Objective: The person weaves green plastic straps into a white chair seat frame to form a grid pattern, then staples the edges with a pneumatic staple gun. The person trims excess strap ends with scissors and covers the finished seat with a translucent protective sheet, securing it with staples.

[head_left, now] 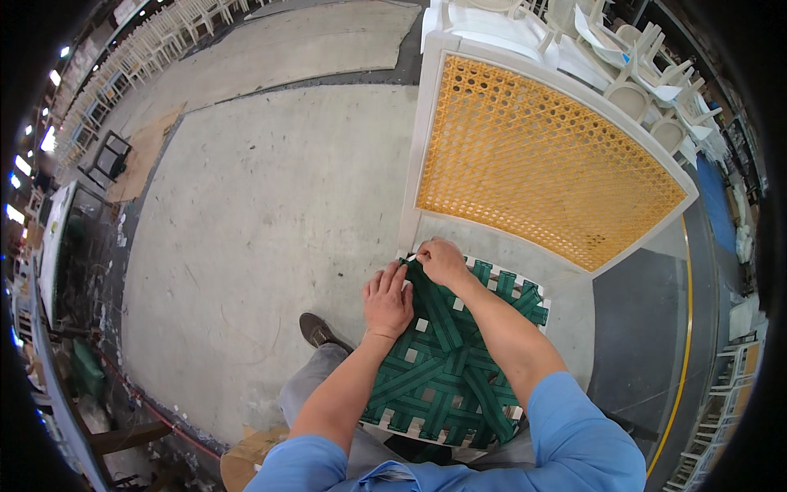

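A chair with green webbing straps [443,353] woven across its pale seat frame stands in front of me. Its back is a tall panel of yellow cane mesh [541,152] in a whitish frame. My left hand [387,303] lies at the far left corner of the seat, fingers stretched out against the end of a diagonal strap. Right beside it, my right hand [441,261] is closed in a pinch at the same corner, by the foot of the back post. Something small and whitish shows at its fingertips, too small to name.
Many pale chair frames [631,98] are piled behind the cane back. Rows of chairs [156,45] line the far left. A dark stool-like frame [106,157] stands on brown cardboard. My shoe [320,330] is on the grey floor sheet [254,205] left of the seat.
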Available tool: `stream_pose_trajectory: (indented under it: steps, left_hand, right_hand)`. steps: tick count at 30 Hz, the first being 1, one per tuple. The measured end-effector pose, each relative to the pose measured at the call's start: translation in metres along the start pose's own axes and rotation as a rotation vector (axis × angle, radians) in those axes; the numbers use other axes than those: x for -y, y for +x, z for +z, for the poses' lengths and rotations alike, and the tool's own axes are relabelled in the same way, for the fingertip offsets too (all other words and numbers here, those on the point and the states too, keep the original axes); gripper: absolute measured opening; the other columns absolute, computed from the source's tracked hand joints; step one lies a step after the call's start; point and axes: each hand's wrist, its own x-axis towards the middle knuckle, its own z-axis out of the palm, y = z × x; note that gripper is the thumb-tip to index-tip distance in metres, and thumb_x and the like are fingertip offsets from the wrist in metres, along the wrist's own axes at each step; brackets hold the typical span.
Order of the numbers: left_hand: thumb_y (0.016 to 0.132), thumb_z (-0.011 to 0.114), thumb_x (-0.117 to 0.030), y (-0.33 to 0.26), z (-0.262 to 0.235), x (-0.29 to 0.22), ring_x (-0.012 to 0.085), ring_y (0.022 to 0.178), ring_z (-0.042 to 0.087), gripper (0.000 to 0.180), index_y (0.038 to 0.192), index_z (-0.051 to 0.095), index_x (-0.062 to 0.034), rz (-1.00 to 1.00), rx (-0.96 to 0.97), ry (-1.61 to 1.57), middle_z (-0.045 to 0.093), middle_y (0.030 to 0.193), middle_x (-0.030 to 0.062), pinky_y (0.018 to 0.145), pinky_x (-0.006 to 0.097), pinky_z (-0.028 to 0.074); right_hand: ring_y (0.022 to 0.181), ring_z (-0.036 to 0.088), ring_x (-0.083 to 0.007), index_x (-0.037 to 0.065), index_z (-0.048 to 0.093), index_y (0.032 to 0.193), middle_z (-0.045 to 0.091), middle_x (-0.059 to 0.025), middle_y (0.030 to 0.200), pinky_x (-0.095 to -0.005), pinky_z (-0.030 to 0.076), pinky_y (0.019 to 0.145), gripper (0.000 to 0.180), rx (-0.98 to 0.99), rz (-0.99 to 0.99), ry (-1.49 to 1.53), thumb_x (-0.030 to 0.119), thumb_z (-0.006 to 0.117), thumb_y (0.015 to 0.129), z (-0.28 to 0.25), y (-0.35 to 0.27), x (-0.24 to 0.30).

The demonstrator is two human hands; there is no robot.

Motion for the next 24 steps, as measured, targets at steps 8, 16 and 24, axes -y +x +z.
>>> stream_pose_trajectory:
  steps: [8,16,24]
  left_hand:
    - [0.104,0.053,-0.038,-0.002,0.002,-0.002,0.0377,0.144,0.043,0.051,0.152,0.052,-0.0212,0.076,0.178,0.225,0.046,0.161,-0.0032,0.116,0.055,0.029]
    - [0.099,0.058,-0.038,0.008,0.003,-0.009,0.0376,0.13,0.055,0.052,0.149,0.056,-0.0214,0.094,0.154,0.179,0.05,0.158,-0.0032,0.107,0.051,0.038]
    - [0.097,0.062,-0.032,0.02,0.011,-0.006,0.0378,0.103,0.067,0.047,0.141,0.061,-0.0172,0.018,0.294,0.105,0.062,0.144,0.0101,0.094,0.053,0.05]
  right_hand:
    - [0.097,0.068,-0.0381,0.009,0.076,0.091,0.069,-0.0144,0.1,-0.0487,0.055,0.085,0.019,-0.068,0.047,-0.012,0.023,0.062,0.091,0.006,-0.005,0.011]
    - [0.083,0.07,-0.0253,0.009,0.07,0.116,0.07,-0.0103,0.091,-0.0391,0.056,0.074,0.028,-0.166,0.198,0.306,0.017,0.075,0.089,-0.02,-0.016,0.006]
    - [0.077,0.063,-0.0088,0.001,0.068,0.115,0.067,-0.0004,0.085,-0.0279,0.054,0.07,0.023,-0.55,0.442,0.64,0.019,0.066,0.102,-0.155,-0.255,-0.053]
